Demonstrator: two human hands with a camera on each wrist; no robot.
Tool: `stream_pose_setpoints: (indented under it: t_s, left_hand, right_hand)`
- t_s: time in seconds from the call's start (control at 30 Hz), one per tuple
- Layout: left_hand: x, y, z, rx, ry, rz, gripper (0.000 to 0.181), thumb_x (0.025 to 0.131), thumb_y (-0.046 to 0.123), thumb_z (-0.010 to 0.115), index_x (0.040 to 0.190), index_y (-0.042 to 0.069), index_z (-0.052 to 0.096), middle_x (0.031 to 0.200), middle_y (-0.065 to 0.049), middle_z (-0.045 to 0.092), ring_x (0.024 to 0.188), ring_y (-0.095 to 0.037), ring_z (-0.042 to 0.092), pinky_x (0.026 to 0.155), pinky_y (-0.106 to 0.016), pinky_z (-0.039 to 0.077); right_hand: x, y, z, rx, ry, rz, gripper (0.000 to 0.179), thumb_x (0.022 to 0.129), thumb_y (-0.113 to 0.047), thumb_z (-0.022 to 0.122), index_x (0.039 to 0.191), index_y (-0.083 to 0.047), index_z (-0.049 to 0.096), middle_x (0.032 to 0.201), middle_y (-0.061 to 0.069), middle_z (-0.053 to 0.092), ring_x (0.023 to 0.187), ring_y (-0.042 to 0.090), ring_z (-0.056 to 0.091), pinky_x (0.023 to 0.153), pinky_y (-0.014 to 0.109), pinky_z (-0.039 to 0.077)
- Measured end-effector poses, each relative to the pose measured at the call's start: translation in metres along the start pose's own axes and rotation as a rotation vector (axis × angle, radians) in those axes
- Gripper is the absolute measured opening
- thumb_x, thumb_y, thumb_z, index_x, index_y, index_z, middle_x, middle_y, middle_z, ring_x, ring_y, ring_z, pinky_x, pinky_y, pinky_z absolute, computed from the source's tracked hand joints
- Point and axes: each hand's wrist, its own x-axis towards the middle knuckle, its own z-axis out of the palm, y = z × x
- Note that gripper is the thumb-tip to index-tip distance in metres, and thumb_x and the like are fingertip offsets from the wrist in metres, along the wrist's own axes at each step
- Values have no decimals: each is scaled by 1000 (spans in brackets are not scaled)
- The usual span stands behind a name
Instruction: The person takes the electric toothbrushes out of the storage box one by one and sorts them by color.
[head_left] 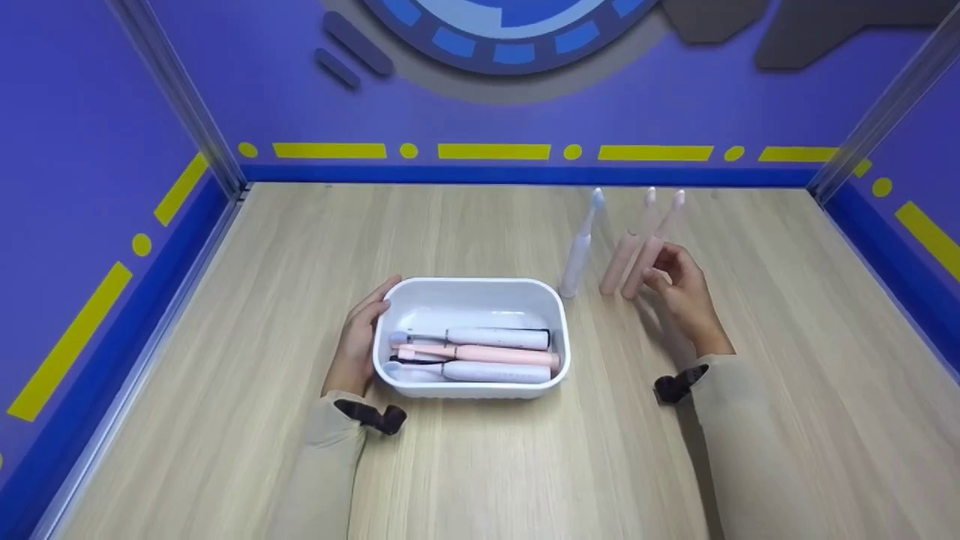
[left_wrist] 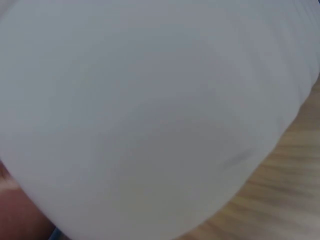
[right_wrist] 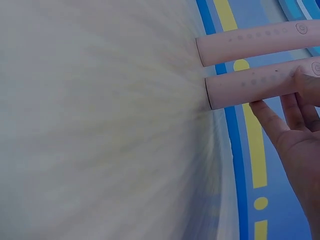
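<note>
A white plastic bin [head_left: 472,391] holds several electric toothbrushes, among them a pink toothbrush [head_left: 506,356] between two pale ones, all lying flat. My left hand [head_left: 358,334] grips the bin's left end, fingertips at the rim; in the left wrist view the bin's wall [left_wrist: 150,110] hides most of that hand. To the right, my right hand [head_left: 686,292] pinches the handle of an upright pink electric toothbrush [head_left: 646,259] between thumb and fingers. Close beside it stands another pink toothbrush [head_left: 619,262]. Both handles show in the right wrist view, the held toothbrush [right_wrist: 250,86] being the lower one.
A pale toothbrush with a bluish head [head_left: 577,262] stands upright between the bin and the pink pair. Everything is on a wood-grain table [head_left: 480,465], bounded by a blue-purple back wall [head_left: 300,112] and side panels.
</note>
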Motion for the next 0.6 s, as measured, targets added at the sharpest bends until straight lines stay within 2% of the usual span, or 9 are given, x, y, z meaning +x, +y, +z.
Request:
stream_pose_setpoints:
  t_s: [0.33,0.6]
  left_hand:
    - [1,1,0,31,21,-8,49,96,5,34,144,5,42,156,-3,32,145,-16,26,120,-31,21]
    - [0,0,0,2,-6,4,49,96,4,33,145,3,40,157,-7,31,145,-19,26,121,-34,19]
  right_hand:
    - [-1,1,-2,-58,-1,35,43,94,-15,60,131,3,44,117,-4,50,112,11,50,87,9,47]
    - [-3,-6,-1,-49,4,43,48,92,-9,62,133,5,42,116,-3,50,111,9,50,98,18,41]
